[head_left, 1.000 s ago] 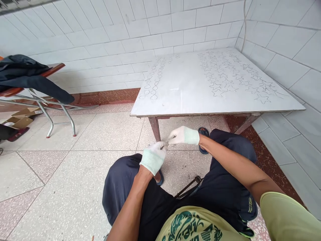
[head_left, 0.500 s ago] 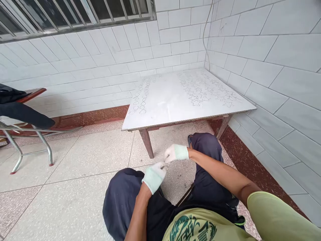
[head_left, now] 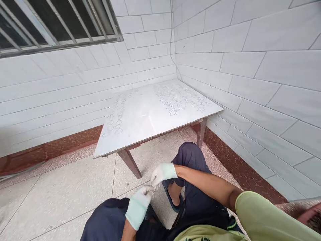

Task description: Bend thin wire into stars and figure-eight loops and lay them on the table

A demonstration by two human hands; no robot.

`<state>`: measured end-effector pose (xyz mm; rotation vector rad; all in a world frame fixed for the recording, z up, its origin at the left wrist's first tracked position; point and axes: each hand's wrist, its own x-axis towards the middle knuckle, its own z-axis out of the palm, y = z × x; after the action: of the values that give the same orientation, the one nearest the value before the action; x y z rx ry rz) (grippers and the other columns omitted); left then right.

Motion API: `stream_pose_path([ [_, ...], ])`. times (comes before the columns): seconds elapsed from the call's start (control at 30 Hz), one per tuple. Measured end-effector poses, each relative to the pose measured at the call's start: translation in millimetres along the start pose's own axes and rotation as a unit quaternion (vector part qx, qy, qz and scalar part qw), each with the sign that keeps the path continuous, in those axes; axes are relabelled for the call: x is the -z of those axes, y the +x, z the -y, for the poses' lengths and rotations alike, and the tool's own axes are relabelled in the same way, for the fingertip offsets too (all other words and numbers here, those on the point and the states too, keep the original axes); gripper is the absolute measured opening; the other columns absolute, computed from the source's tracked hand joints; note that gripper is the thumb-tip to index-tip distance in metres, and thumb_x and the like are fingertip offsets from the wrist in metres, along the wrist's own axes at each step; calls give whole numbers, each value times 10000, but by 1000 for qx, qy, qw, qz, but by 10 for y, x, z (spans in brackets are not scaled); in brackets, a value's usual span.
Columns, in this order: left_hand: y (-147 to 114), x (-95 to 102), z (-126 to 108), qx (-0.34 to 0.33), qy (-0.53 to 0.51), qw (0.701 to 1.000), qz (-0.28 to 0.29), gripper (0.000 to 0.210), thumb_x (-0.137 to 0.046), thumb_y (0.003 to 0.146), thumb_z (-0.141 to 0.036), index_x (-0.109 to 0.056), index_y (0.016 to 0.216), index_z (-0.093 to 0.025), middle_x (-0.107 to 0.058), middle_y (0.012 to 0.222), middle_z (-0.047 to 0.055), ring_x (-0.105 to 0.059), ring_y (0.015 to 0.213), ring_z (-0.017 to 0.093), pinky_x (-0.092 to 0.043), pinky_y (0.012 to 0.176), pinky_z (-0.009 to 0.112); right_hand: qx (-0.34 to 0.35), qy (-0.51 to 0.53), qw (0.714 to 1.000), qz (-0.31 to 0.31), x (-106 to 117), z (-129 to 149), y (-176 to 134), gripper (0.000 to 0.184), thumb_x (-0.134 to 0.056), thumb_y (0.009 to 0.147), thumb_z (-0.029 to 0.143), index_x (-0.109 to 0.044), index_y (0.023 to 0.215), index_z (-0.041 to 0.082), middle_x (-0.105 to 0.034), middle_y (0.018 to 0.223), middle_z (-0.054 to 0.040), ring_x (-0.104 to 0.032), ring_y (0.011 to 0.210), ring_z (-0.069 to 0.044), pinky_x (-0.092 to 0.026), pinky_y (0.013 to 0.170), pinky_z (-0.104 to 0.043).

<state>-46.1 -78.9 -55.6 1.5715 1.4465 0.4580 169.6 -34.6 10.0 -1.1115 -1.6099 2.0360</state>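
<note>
Both my hands wear white gloves with pale green cuffs and meet above the floor between my knees. The fingers of my left hand (head_left: pixel 139 203) are closed in a pinch, their tips against those of the other glove. My right hand (head_left: pixel 162 174) comes in from the right, also pinched closed. Whatever thin or tiny thing lies between the fingertips is too small to make out. Beyond them stands a low table (head_left: pixel 142 124) with a white top. Thin star outlines (head_left: pixel 173 110) are spread over its right part, and rows of thin looped outlines (head_left: pixel 118 127) run along its left.
A brown table leg (head_left: pixel 130 163) stands just beyond my hands. My right knee (head_left: pixel 192 155) and a sandalled foot (head_left: pixel 174 197) are close by. White tiled walls (head_left: pixel 250 63) meet behind the table, with a cable (head_left: pixel 171 43) hanging in the corner. A barred window (head_left: pixel 57 23) is upper left.
My view has turned right, so the table and hands sit further left and lower, and the chair at left has left view. Both hands remain pinched together.
</note>
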Motion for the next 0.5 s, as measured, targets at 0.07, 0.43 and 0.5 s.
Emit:
stream_pose_path([
  [0.07, 37, -9, 36, 8, -15, 1000, 9, 254, -575, 673, -504, -626, 672, -254, -623, 622, 13, -580, 594, 214, -478, 601, 343, -11, 13, 1000, 15, 39, -75, 56, 289, -947, 791, 338, -805, 912, 117, -719, 659, 22, -726, 651, -136, -558, 706, -219],
  [0.43, 267, -86, 64, 48, -33, 997, 50, 331, -680, 669, -572, -641, 678, -243, -665, 652, 35, -637, 613, 234, -547, 632, 359, -15, 19, 1000, 14, 305, -364, 142, 185, -907, 727, 56, -839, 865, 159, -648, 526, 101, -681, 558, -76, -489, 657, -142],
  [0.5, 286, -98, 43, 66, -39, 996, 49, 335, -707, 669, -569, -637, 674, -242, -668, 645, 32, -645, 600, 236, -555, 624, 359, -11, 25, 1000, 1, 334, -412, 141, 175, -875, 735, 17, -830, 827, 159, -653, 529, 103, -682, 561, -72, -502, 670, -137],
])
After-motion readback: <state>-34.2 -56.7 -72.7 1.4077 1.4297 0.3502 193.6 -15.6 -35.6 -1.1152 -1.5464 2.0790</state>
